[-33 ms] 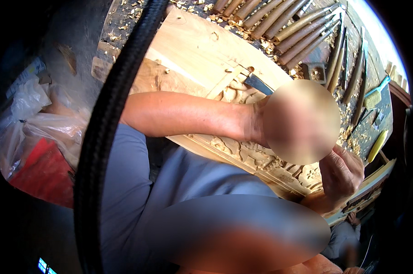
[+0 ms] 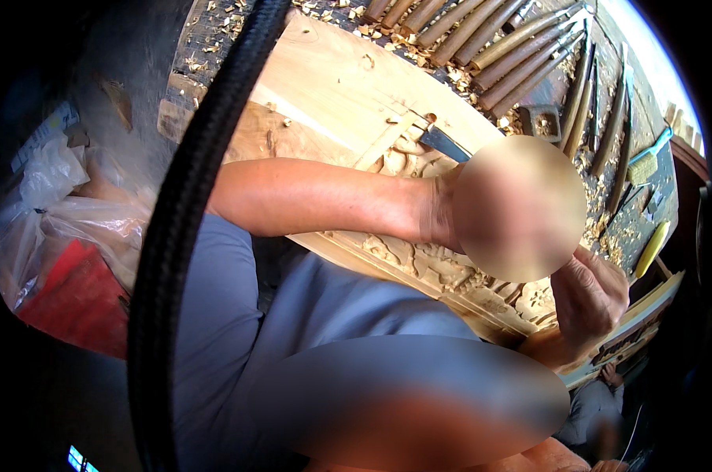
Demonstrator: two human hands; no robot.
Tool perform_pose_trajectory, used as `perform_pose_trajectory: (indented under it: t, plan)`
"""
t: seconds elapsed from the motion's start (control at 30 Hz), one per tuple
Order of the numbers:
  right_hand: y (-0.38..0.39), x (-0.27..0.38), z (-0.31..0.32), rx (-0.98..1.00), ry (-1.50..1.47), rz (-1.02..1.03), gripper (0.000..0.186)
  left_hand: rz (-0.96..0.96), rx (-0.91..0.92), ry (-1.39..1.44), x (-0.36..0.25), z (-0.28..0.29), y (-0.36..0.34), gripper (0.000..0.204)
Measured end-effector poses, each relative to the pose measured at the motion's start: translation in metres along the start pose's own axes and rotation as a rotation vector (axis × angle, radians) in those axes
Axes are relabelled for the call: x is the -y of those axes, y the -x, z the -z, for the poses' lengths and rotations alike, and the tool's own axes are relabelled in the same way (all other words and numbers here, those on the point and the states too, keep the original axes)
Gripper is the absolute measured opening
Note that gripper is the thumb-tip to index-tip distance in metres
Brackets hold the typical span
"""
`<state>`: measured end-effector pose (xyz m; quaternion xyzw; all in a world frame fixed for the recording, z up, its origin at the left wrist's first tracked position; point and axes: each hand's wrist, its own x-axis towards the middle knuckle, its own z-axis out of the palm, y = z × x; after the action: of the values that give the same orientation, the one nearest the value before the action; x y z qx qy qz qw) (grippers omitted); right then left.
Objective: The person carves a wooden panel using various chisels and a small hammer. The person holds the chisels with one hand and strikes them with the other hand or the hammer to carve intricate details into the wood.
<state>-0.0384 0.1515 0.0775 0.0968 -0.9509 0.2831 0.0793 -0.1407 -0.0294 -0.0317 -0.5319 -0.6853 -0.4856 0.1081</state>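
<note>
My left forearm crosses from the left over a carved wooden panel (image 2: 387, 248). A blurred patch covers most of my left hand (image 2: 482, 206), hiding its fingers. A dark flat blade (image 2: 444, 145), like a chisel's, sticks out from the patch's upper left edge over the carving; its handle is hidden. To the right, my right hand (image 2: 592, 295) is closed with its fingers bent and the tips meeting the edge of the patch. What lies in them is hidden. Relief shapes, among them a flower, show on the panel below my hands. Its upper left part is plain smooth wood.
Several wooden-handled carving tools (image 2: 513, 67) lie along the far side among wood shavings. Nearby are a small square block (image 2: 540, 123), a brush (image 2: 645, 163) and a yellow object (image 2: 652, 249). Plastic bags (image 2: 81, 220) lie at left. Another person (image 2: 596, 409) is at lower right.
</note>
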Motion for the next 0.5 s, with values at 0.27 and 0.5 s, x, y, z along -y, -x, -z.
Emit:
perform_pose_trajectory:
  t: [0.27, 0.5]
  plan:
    - [0.007, 0.004, -0.005, -0.217, -0.058, -0.287, 0.103, 0.045, 0.029, -0.062, -0.003, -0.008, 0.006, 0.011]
    - [0.038, -0.069, 0.027, -0.173, -0.786, -0.087, 0.129, 0.068, 0.03, -0.007, -0.003, -0.002, 0.006, 0.009]
